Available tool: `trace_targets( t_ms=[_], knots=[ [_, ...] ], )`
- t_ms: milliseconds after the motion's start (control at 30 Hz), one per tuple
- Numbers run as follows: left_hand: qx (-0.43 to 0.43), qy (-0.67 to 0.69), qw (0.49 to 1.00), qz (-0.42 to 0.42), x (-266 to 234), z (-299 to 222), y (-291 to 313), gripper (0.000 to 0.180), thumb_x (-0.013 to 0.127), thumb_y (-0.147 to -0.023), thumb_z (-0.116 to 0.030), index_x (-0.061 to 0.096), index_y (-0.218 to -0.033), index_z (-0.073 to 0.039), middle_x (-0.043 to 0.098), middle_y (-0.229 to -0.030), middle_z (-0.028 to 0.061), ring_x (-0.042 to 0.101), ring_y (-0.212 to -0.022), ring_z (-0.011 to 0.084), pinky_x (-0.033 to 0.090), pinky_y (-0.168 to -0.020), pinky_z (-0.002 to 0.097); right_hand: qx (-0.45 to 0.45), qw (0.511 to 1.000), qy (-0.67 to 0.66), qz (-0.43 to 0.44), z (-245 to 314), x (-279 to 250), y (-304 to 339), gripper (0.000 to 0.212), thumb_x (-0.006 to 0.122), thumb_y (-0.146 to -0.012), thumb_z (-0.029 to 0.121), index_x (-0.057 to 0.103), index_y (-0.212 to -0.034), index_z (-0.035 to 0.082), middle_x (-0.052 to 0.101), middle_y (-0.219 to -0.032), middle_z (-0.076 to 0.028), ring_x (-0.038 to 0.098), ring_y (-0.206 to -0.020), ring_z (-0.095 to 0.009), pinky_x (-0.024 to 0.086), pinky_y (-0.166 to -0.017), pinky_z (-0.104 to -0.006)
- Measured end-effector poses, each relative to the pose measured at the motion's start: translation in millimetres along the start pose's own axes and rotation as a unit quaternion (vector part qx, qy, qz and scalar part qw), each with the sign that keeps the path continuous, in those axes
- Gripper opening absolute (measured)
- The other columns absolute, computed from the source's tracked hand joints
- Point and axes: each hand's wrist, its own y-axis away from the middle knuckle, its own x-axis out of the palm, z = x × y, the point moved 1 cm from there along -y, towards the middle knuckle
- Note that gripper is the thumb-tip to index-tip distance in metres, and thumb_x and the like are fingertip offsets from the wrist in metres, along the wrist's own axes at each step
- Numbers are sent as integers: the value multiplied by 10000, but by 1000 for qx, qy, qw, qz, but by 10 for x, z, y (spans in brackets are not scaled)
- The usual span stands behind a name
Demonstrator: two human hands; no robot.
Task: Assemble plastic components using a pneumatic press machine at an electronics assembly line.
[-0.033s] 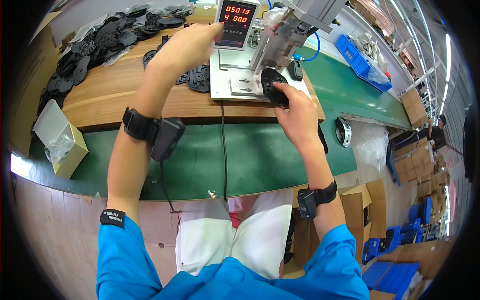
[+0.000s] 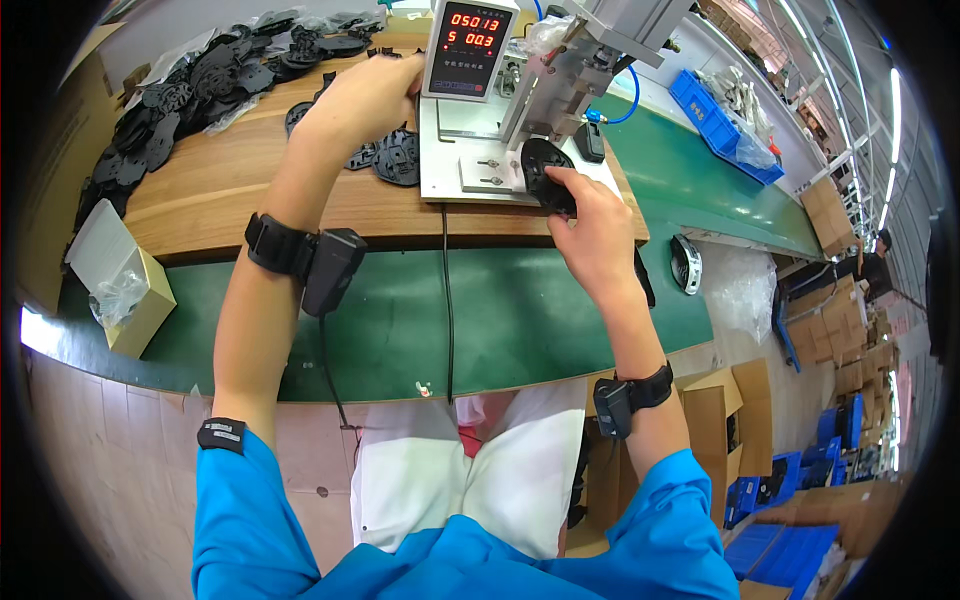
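My right hand (image 2: 597, 222) pinches the near edge of a black oval plastic part (image 2: 545, 172) between thumb and forefinger. That part is tilted against the front of the press machine (image 2: 555, 85), on its white base plate (image 2: 437, 182). My left hand (image 2: 368, 98) reaches to the left side of a white control box (image 2: 430, 75) with a red lit display. Its fingertips go behind the box's edge, so whether they grip anything is hidden. More black plastic parts (image 2: 398, 160) lie on the wooden board just left of the base plate, below my left hand.
A heap of black parts (image 2: 215, 80) covers the board's far left. An open carton (image 2: 140, 310) with plastic film sits at the left. A black cable (image 2: 447, 300) crosses the green tabletop (image 2: 530, 320). A blue bin (image 2: 720, 125) stands far right, and a black-and-white object (image 2: 686, 263) lies nearer.
My left hand has shifted slightly left and down, off the front corner of the control box to its side. The display reading has changed. My right hand stays on the black part.
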Motion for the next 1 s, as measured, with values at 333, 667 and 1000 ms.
trace_targets(
  t_ms=[333,667,1000],
  knots=[
    [-9,34,999,14,366,538,-68,335,741,-850,-89,643,-1169,-63,718,-907,176,712,-890,347,556,-796,439,21,1000,3,7,-49,-29,-28,485,715,-741,-28,689,-1217,61,720,-1000,-157,692,-914,-335,561,-832,-446],
    [41,84,973,-209,-196,85,-92,177,648,-872,-114,683,-967,32,685,-803,133,653,-726,225,527,-733,351,18,1000,18,11,-28,-30,-52,486,706,-744,-32,679,-1221,57,717,-1029,-148,686,-913,-344,560,-833,-454],
    [96,180,971,-125,-277,-335,5,382,680,-853,-85,656,-1218,25,734,-1012,152,657,-820,191,555,-819,341,25,999,8,19,-43,-5,-85,470,715,-746,-7,683,-1208,72,725,-1016,-148,691,-953,-351,555,-855,-461]
  ],
)
